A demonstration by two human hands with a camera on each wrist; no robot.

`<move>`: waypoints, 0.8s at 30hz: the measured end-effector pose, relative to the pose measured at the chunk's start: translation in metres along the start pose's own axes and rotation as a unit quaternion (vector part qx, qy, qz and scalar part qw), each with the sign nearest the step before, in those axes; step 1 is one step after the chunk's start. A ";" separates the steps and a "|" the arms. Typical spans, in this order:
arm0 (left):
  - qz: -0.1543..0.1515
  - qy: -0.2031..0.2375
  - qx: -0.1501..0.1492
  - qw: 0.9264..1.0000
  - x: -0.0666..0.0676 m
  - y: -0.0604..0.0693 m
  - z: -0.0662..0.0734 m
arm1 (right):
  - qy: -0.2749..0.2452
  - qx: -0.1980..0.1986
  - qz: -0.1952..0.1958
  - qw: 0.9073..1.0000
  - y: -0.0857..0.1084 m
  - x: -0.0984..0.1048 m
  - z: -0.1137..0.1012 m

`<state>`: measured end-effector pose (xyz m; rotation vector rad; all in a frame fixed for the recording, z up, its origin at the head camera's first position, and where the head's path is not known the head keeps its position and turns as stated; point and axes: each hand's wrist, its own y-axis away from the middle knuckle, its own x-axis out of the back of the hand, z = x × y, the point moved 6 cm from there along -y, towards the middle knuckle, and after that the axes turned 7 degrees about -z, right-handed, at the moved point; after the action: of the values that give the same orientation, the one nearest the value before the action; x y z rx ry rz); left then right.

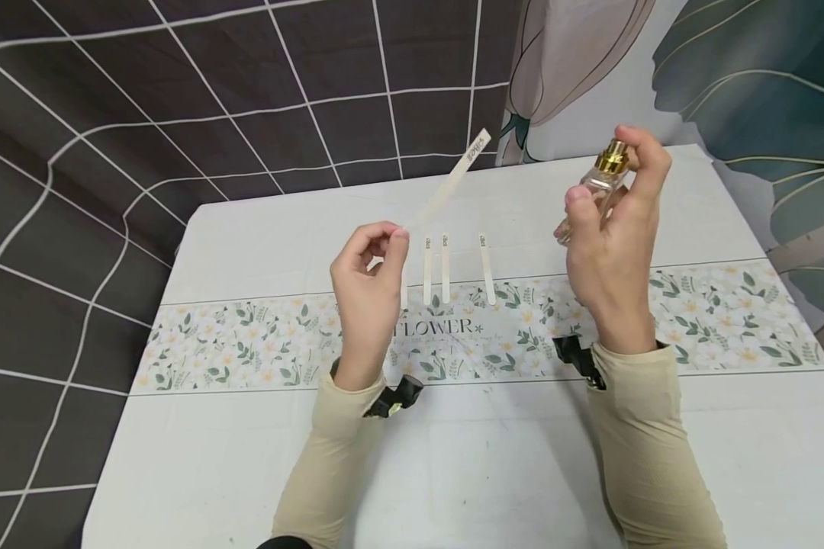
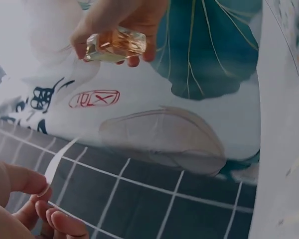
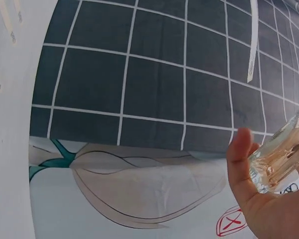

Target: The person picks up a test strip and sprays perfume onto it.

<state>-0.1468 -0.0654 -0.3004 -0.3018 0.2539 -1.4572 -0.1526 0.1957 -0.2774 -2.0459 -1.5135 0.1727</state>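
My left hand (image 1: 369, 293) pinches the lower end of a white perfume test strip (image 1: 458, 175) between thumb and fingers, above the table. The strip slants up to the right, with dark print at its far tip; the left wrist view shows it (image 2: 54, 167) bending slightly. Off to the right, my right hand (image 1: 618, 255) grips a clear glass perfume bottle (image 1: 603, 183) with a gold spray neck. Its index finger rests on the sprayer top. In the right wrist view the faceted bottle (image 3: 281, 157) looks pale amber. Air separates the bottle from the strip.
Several more test strips (image 1: 445, 267) lie side by side on the white table (image 1: 467, 465), one partly hidden by my left hand. A floral printed band (image 1: 247, 343) crosses the tabletop. Behind stands a dark grid-patterned cloth (image 1: 329, 84), with a leaf-printed curtain (image 1: 762, 91) at the right.
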 end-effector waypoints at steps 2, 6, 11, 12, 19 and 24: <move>-0.005 0.044 0.040 0.998 -0.001 -0.003 -0.009 | -0.006 0.004 -0.002 1.000 0.000 0.002 -0.001; -0.019 0.137 0.121 0.983 -0.007 -0.005 -0.026 | -0.014 0.009 0.003 1.000 -0.002 0.006 -0.001; -0.053 0.158 0.186 0.968 -0.022 -0.002 -0.042 | 0.019 0.013 -0.015 1.000 -0.006 0.011 0.002; -0.064 0.151 0.196 0.967 -0.026 -0.001 -0.046 | 0.028 0.007 -0.026 0.999 -0.007 0.012 0.004; -0.144 0.097 0.277 0.945 -0.051 0.010 -0.083 | 0.094 -0.062 -0.138 0.984 -0.009 0.006 0.025; -0.173 0.071 0.316 0.930 -0.060 0.017 -0.106 | 0.107 -0.082 -0.192 0.972 -0.008 0.000 0.042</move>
<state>-0.1736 -0.0093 -0.4067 0.3021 -0.1710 -1.8263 -0.1770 0.2129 -0.3082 -1.7773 -1.7939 -0.3233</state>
